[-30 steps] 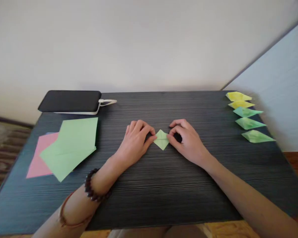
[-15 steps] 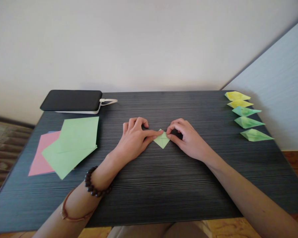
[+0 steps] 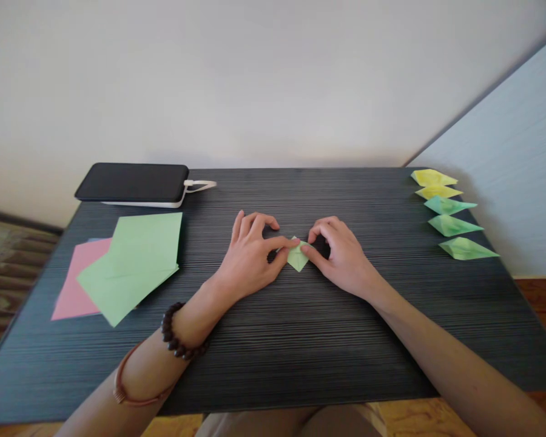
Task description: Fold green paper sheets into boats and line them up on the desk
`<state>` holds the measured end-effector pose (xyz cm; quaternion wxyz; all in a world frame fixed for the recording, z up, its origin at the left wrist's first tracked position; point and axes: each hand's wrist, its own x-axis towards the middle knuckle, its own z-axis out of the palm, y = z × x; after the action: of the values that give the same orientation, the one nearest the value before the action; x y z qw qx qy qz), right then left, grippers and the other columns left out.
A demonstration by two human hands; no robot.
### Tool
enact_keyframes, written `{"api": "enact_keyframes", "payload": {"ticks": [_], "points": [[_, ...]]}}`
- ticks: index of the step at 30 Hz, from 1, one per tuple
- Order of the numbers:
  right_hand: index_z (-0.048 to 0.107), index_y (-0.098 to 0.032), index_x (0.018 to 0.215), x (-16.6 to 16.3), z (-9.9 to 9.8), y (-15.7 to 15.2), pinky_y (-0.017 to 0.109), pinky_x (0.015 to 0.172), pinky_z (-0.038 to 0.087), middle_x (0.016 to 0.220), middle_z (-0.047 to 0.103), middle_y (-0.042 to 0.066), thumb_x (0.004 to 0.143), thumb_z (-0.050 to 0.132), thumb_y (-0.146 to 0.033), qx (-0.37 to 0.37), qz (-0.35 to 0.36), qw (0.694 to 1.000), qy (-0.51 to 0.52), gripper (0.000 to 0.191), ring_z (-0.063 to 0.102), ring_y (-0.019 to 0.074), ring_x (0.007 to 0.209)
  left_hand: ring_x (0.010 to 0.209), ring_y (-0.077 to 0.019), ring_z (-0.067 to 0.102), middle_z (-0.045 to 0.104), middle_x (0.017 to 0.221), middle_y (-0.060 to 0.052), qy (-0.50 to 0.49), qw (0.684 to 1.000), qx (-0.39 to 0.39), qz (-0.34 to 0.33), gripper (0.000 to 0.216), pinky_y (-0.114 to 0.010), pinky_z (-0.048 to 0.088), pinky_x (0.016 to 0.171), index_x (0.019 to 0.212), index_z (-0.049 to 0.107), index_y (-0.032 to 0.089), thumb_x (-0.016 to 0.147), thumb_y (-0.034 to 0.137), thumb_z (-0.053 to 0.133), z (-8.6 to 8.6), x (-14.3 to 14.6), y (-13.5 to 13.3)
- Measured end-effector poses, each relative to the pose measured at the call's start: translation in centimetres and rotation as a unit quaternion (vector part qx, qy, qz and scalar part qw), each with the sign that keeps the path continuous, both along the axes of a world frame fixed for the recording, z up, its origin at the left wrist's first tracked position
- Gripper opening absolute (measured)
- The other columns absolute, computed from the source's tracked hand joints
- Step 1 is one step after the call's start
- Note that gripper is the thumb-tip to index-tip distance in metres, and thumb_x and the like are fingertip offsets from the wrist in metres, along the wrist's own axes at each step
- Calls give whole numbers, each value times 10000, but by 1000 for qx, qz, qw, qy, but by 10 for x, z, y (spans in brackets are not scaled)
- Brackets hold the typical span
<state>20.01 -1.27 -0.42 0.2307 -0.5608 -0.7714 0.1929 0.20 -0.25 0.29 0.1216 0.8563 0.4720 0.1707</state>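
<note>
A small folded piece of light green paper (image 3: 298, 260) lies flat on the dark tabletop, one corner pointing towards me. From the left, my left hand (image 3: 253, 255) presses its index fingertip on the paper's upper part, the thumb close below. My right hand (image 3: 341, 258) has its thumb tip on the paper's right side, with the index finger curled just above. Between them the fingers pinch the paper down and cover its left and right edges.
At left lie light green sheets (image 3: 141, 249) over a pink sheet (image 3: 82, 282). Behind them is a black-topped device (image 3: 134, 182) with a white cable (image 3: 202, 184). Several folded paper pieces, yellow (image 3: 432, 178) and green (image 3: 466, 248), line the right side of the dark table (image 3: 300, 352).
My right thumb has moved left onto the paper, and less of its right side shows. The left hand's other fingers have lifted and spread a little, its index fingertip staying on the paper.
</note>
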Motion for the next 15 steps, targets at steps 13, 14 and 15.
{"api": "enact_keyframes", "payload": {"ticks": [13,14,15], "points": [[529,-226,907,11,6,7,367,822,430,973,528,36,828,566,-168,-74,42,995,60,105,508,191,924,1124,-239,395,461,1085,-29,-22,999,-9,24,167,-565,128,1117,941,691,312,855,382,565,-4,8,4],[530,-229,907,11,7,7,365,822,431,971,528,34,827,559,-154,-76,45,994,65,114,509,190,921,1128,-239,393,456,1094,-31,-20,1000,-14,19,172,-567,128,1116,954,691,316,861,371,557,-3,7,4],[531,-231,909,12,8,7,363,821,432,973,529,34,826,553,-143,-78,47,993,68,123,510,189,918,1131,-239,390,452,1102,-32,-18,1000,-20,14,179,-569,129,1114,968,690,320,869,357,546,-2,6,4]]}}
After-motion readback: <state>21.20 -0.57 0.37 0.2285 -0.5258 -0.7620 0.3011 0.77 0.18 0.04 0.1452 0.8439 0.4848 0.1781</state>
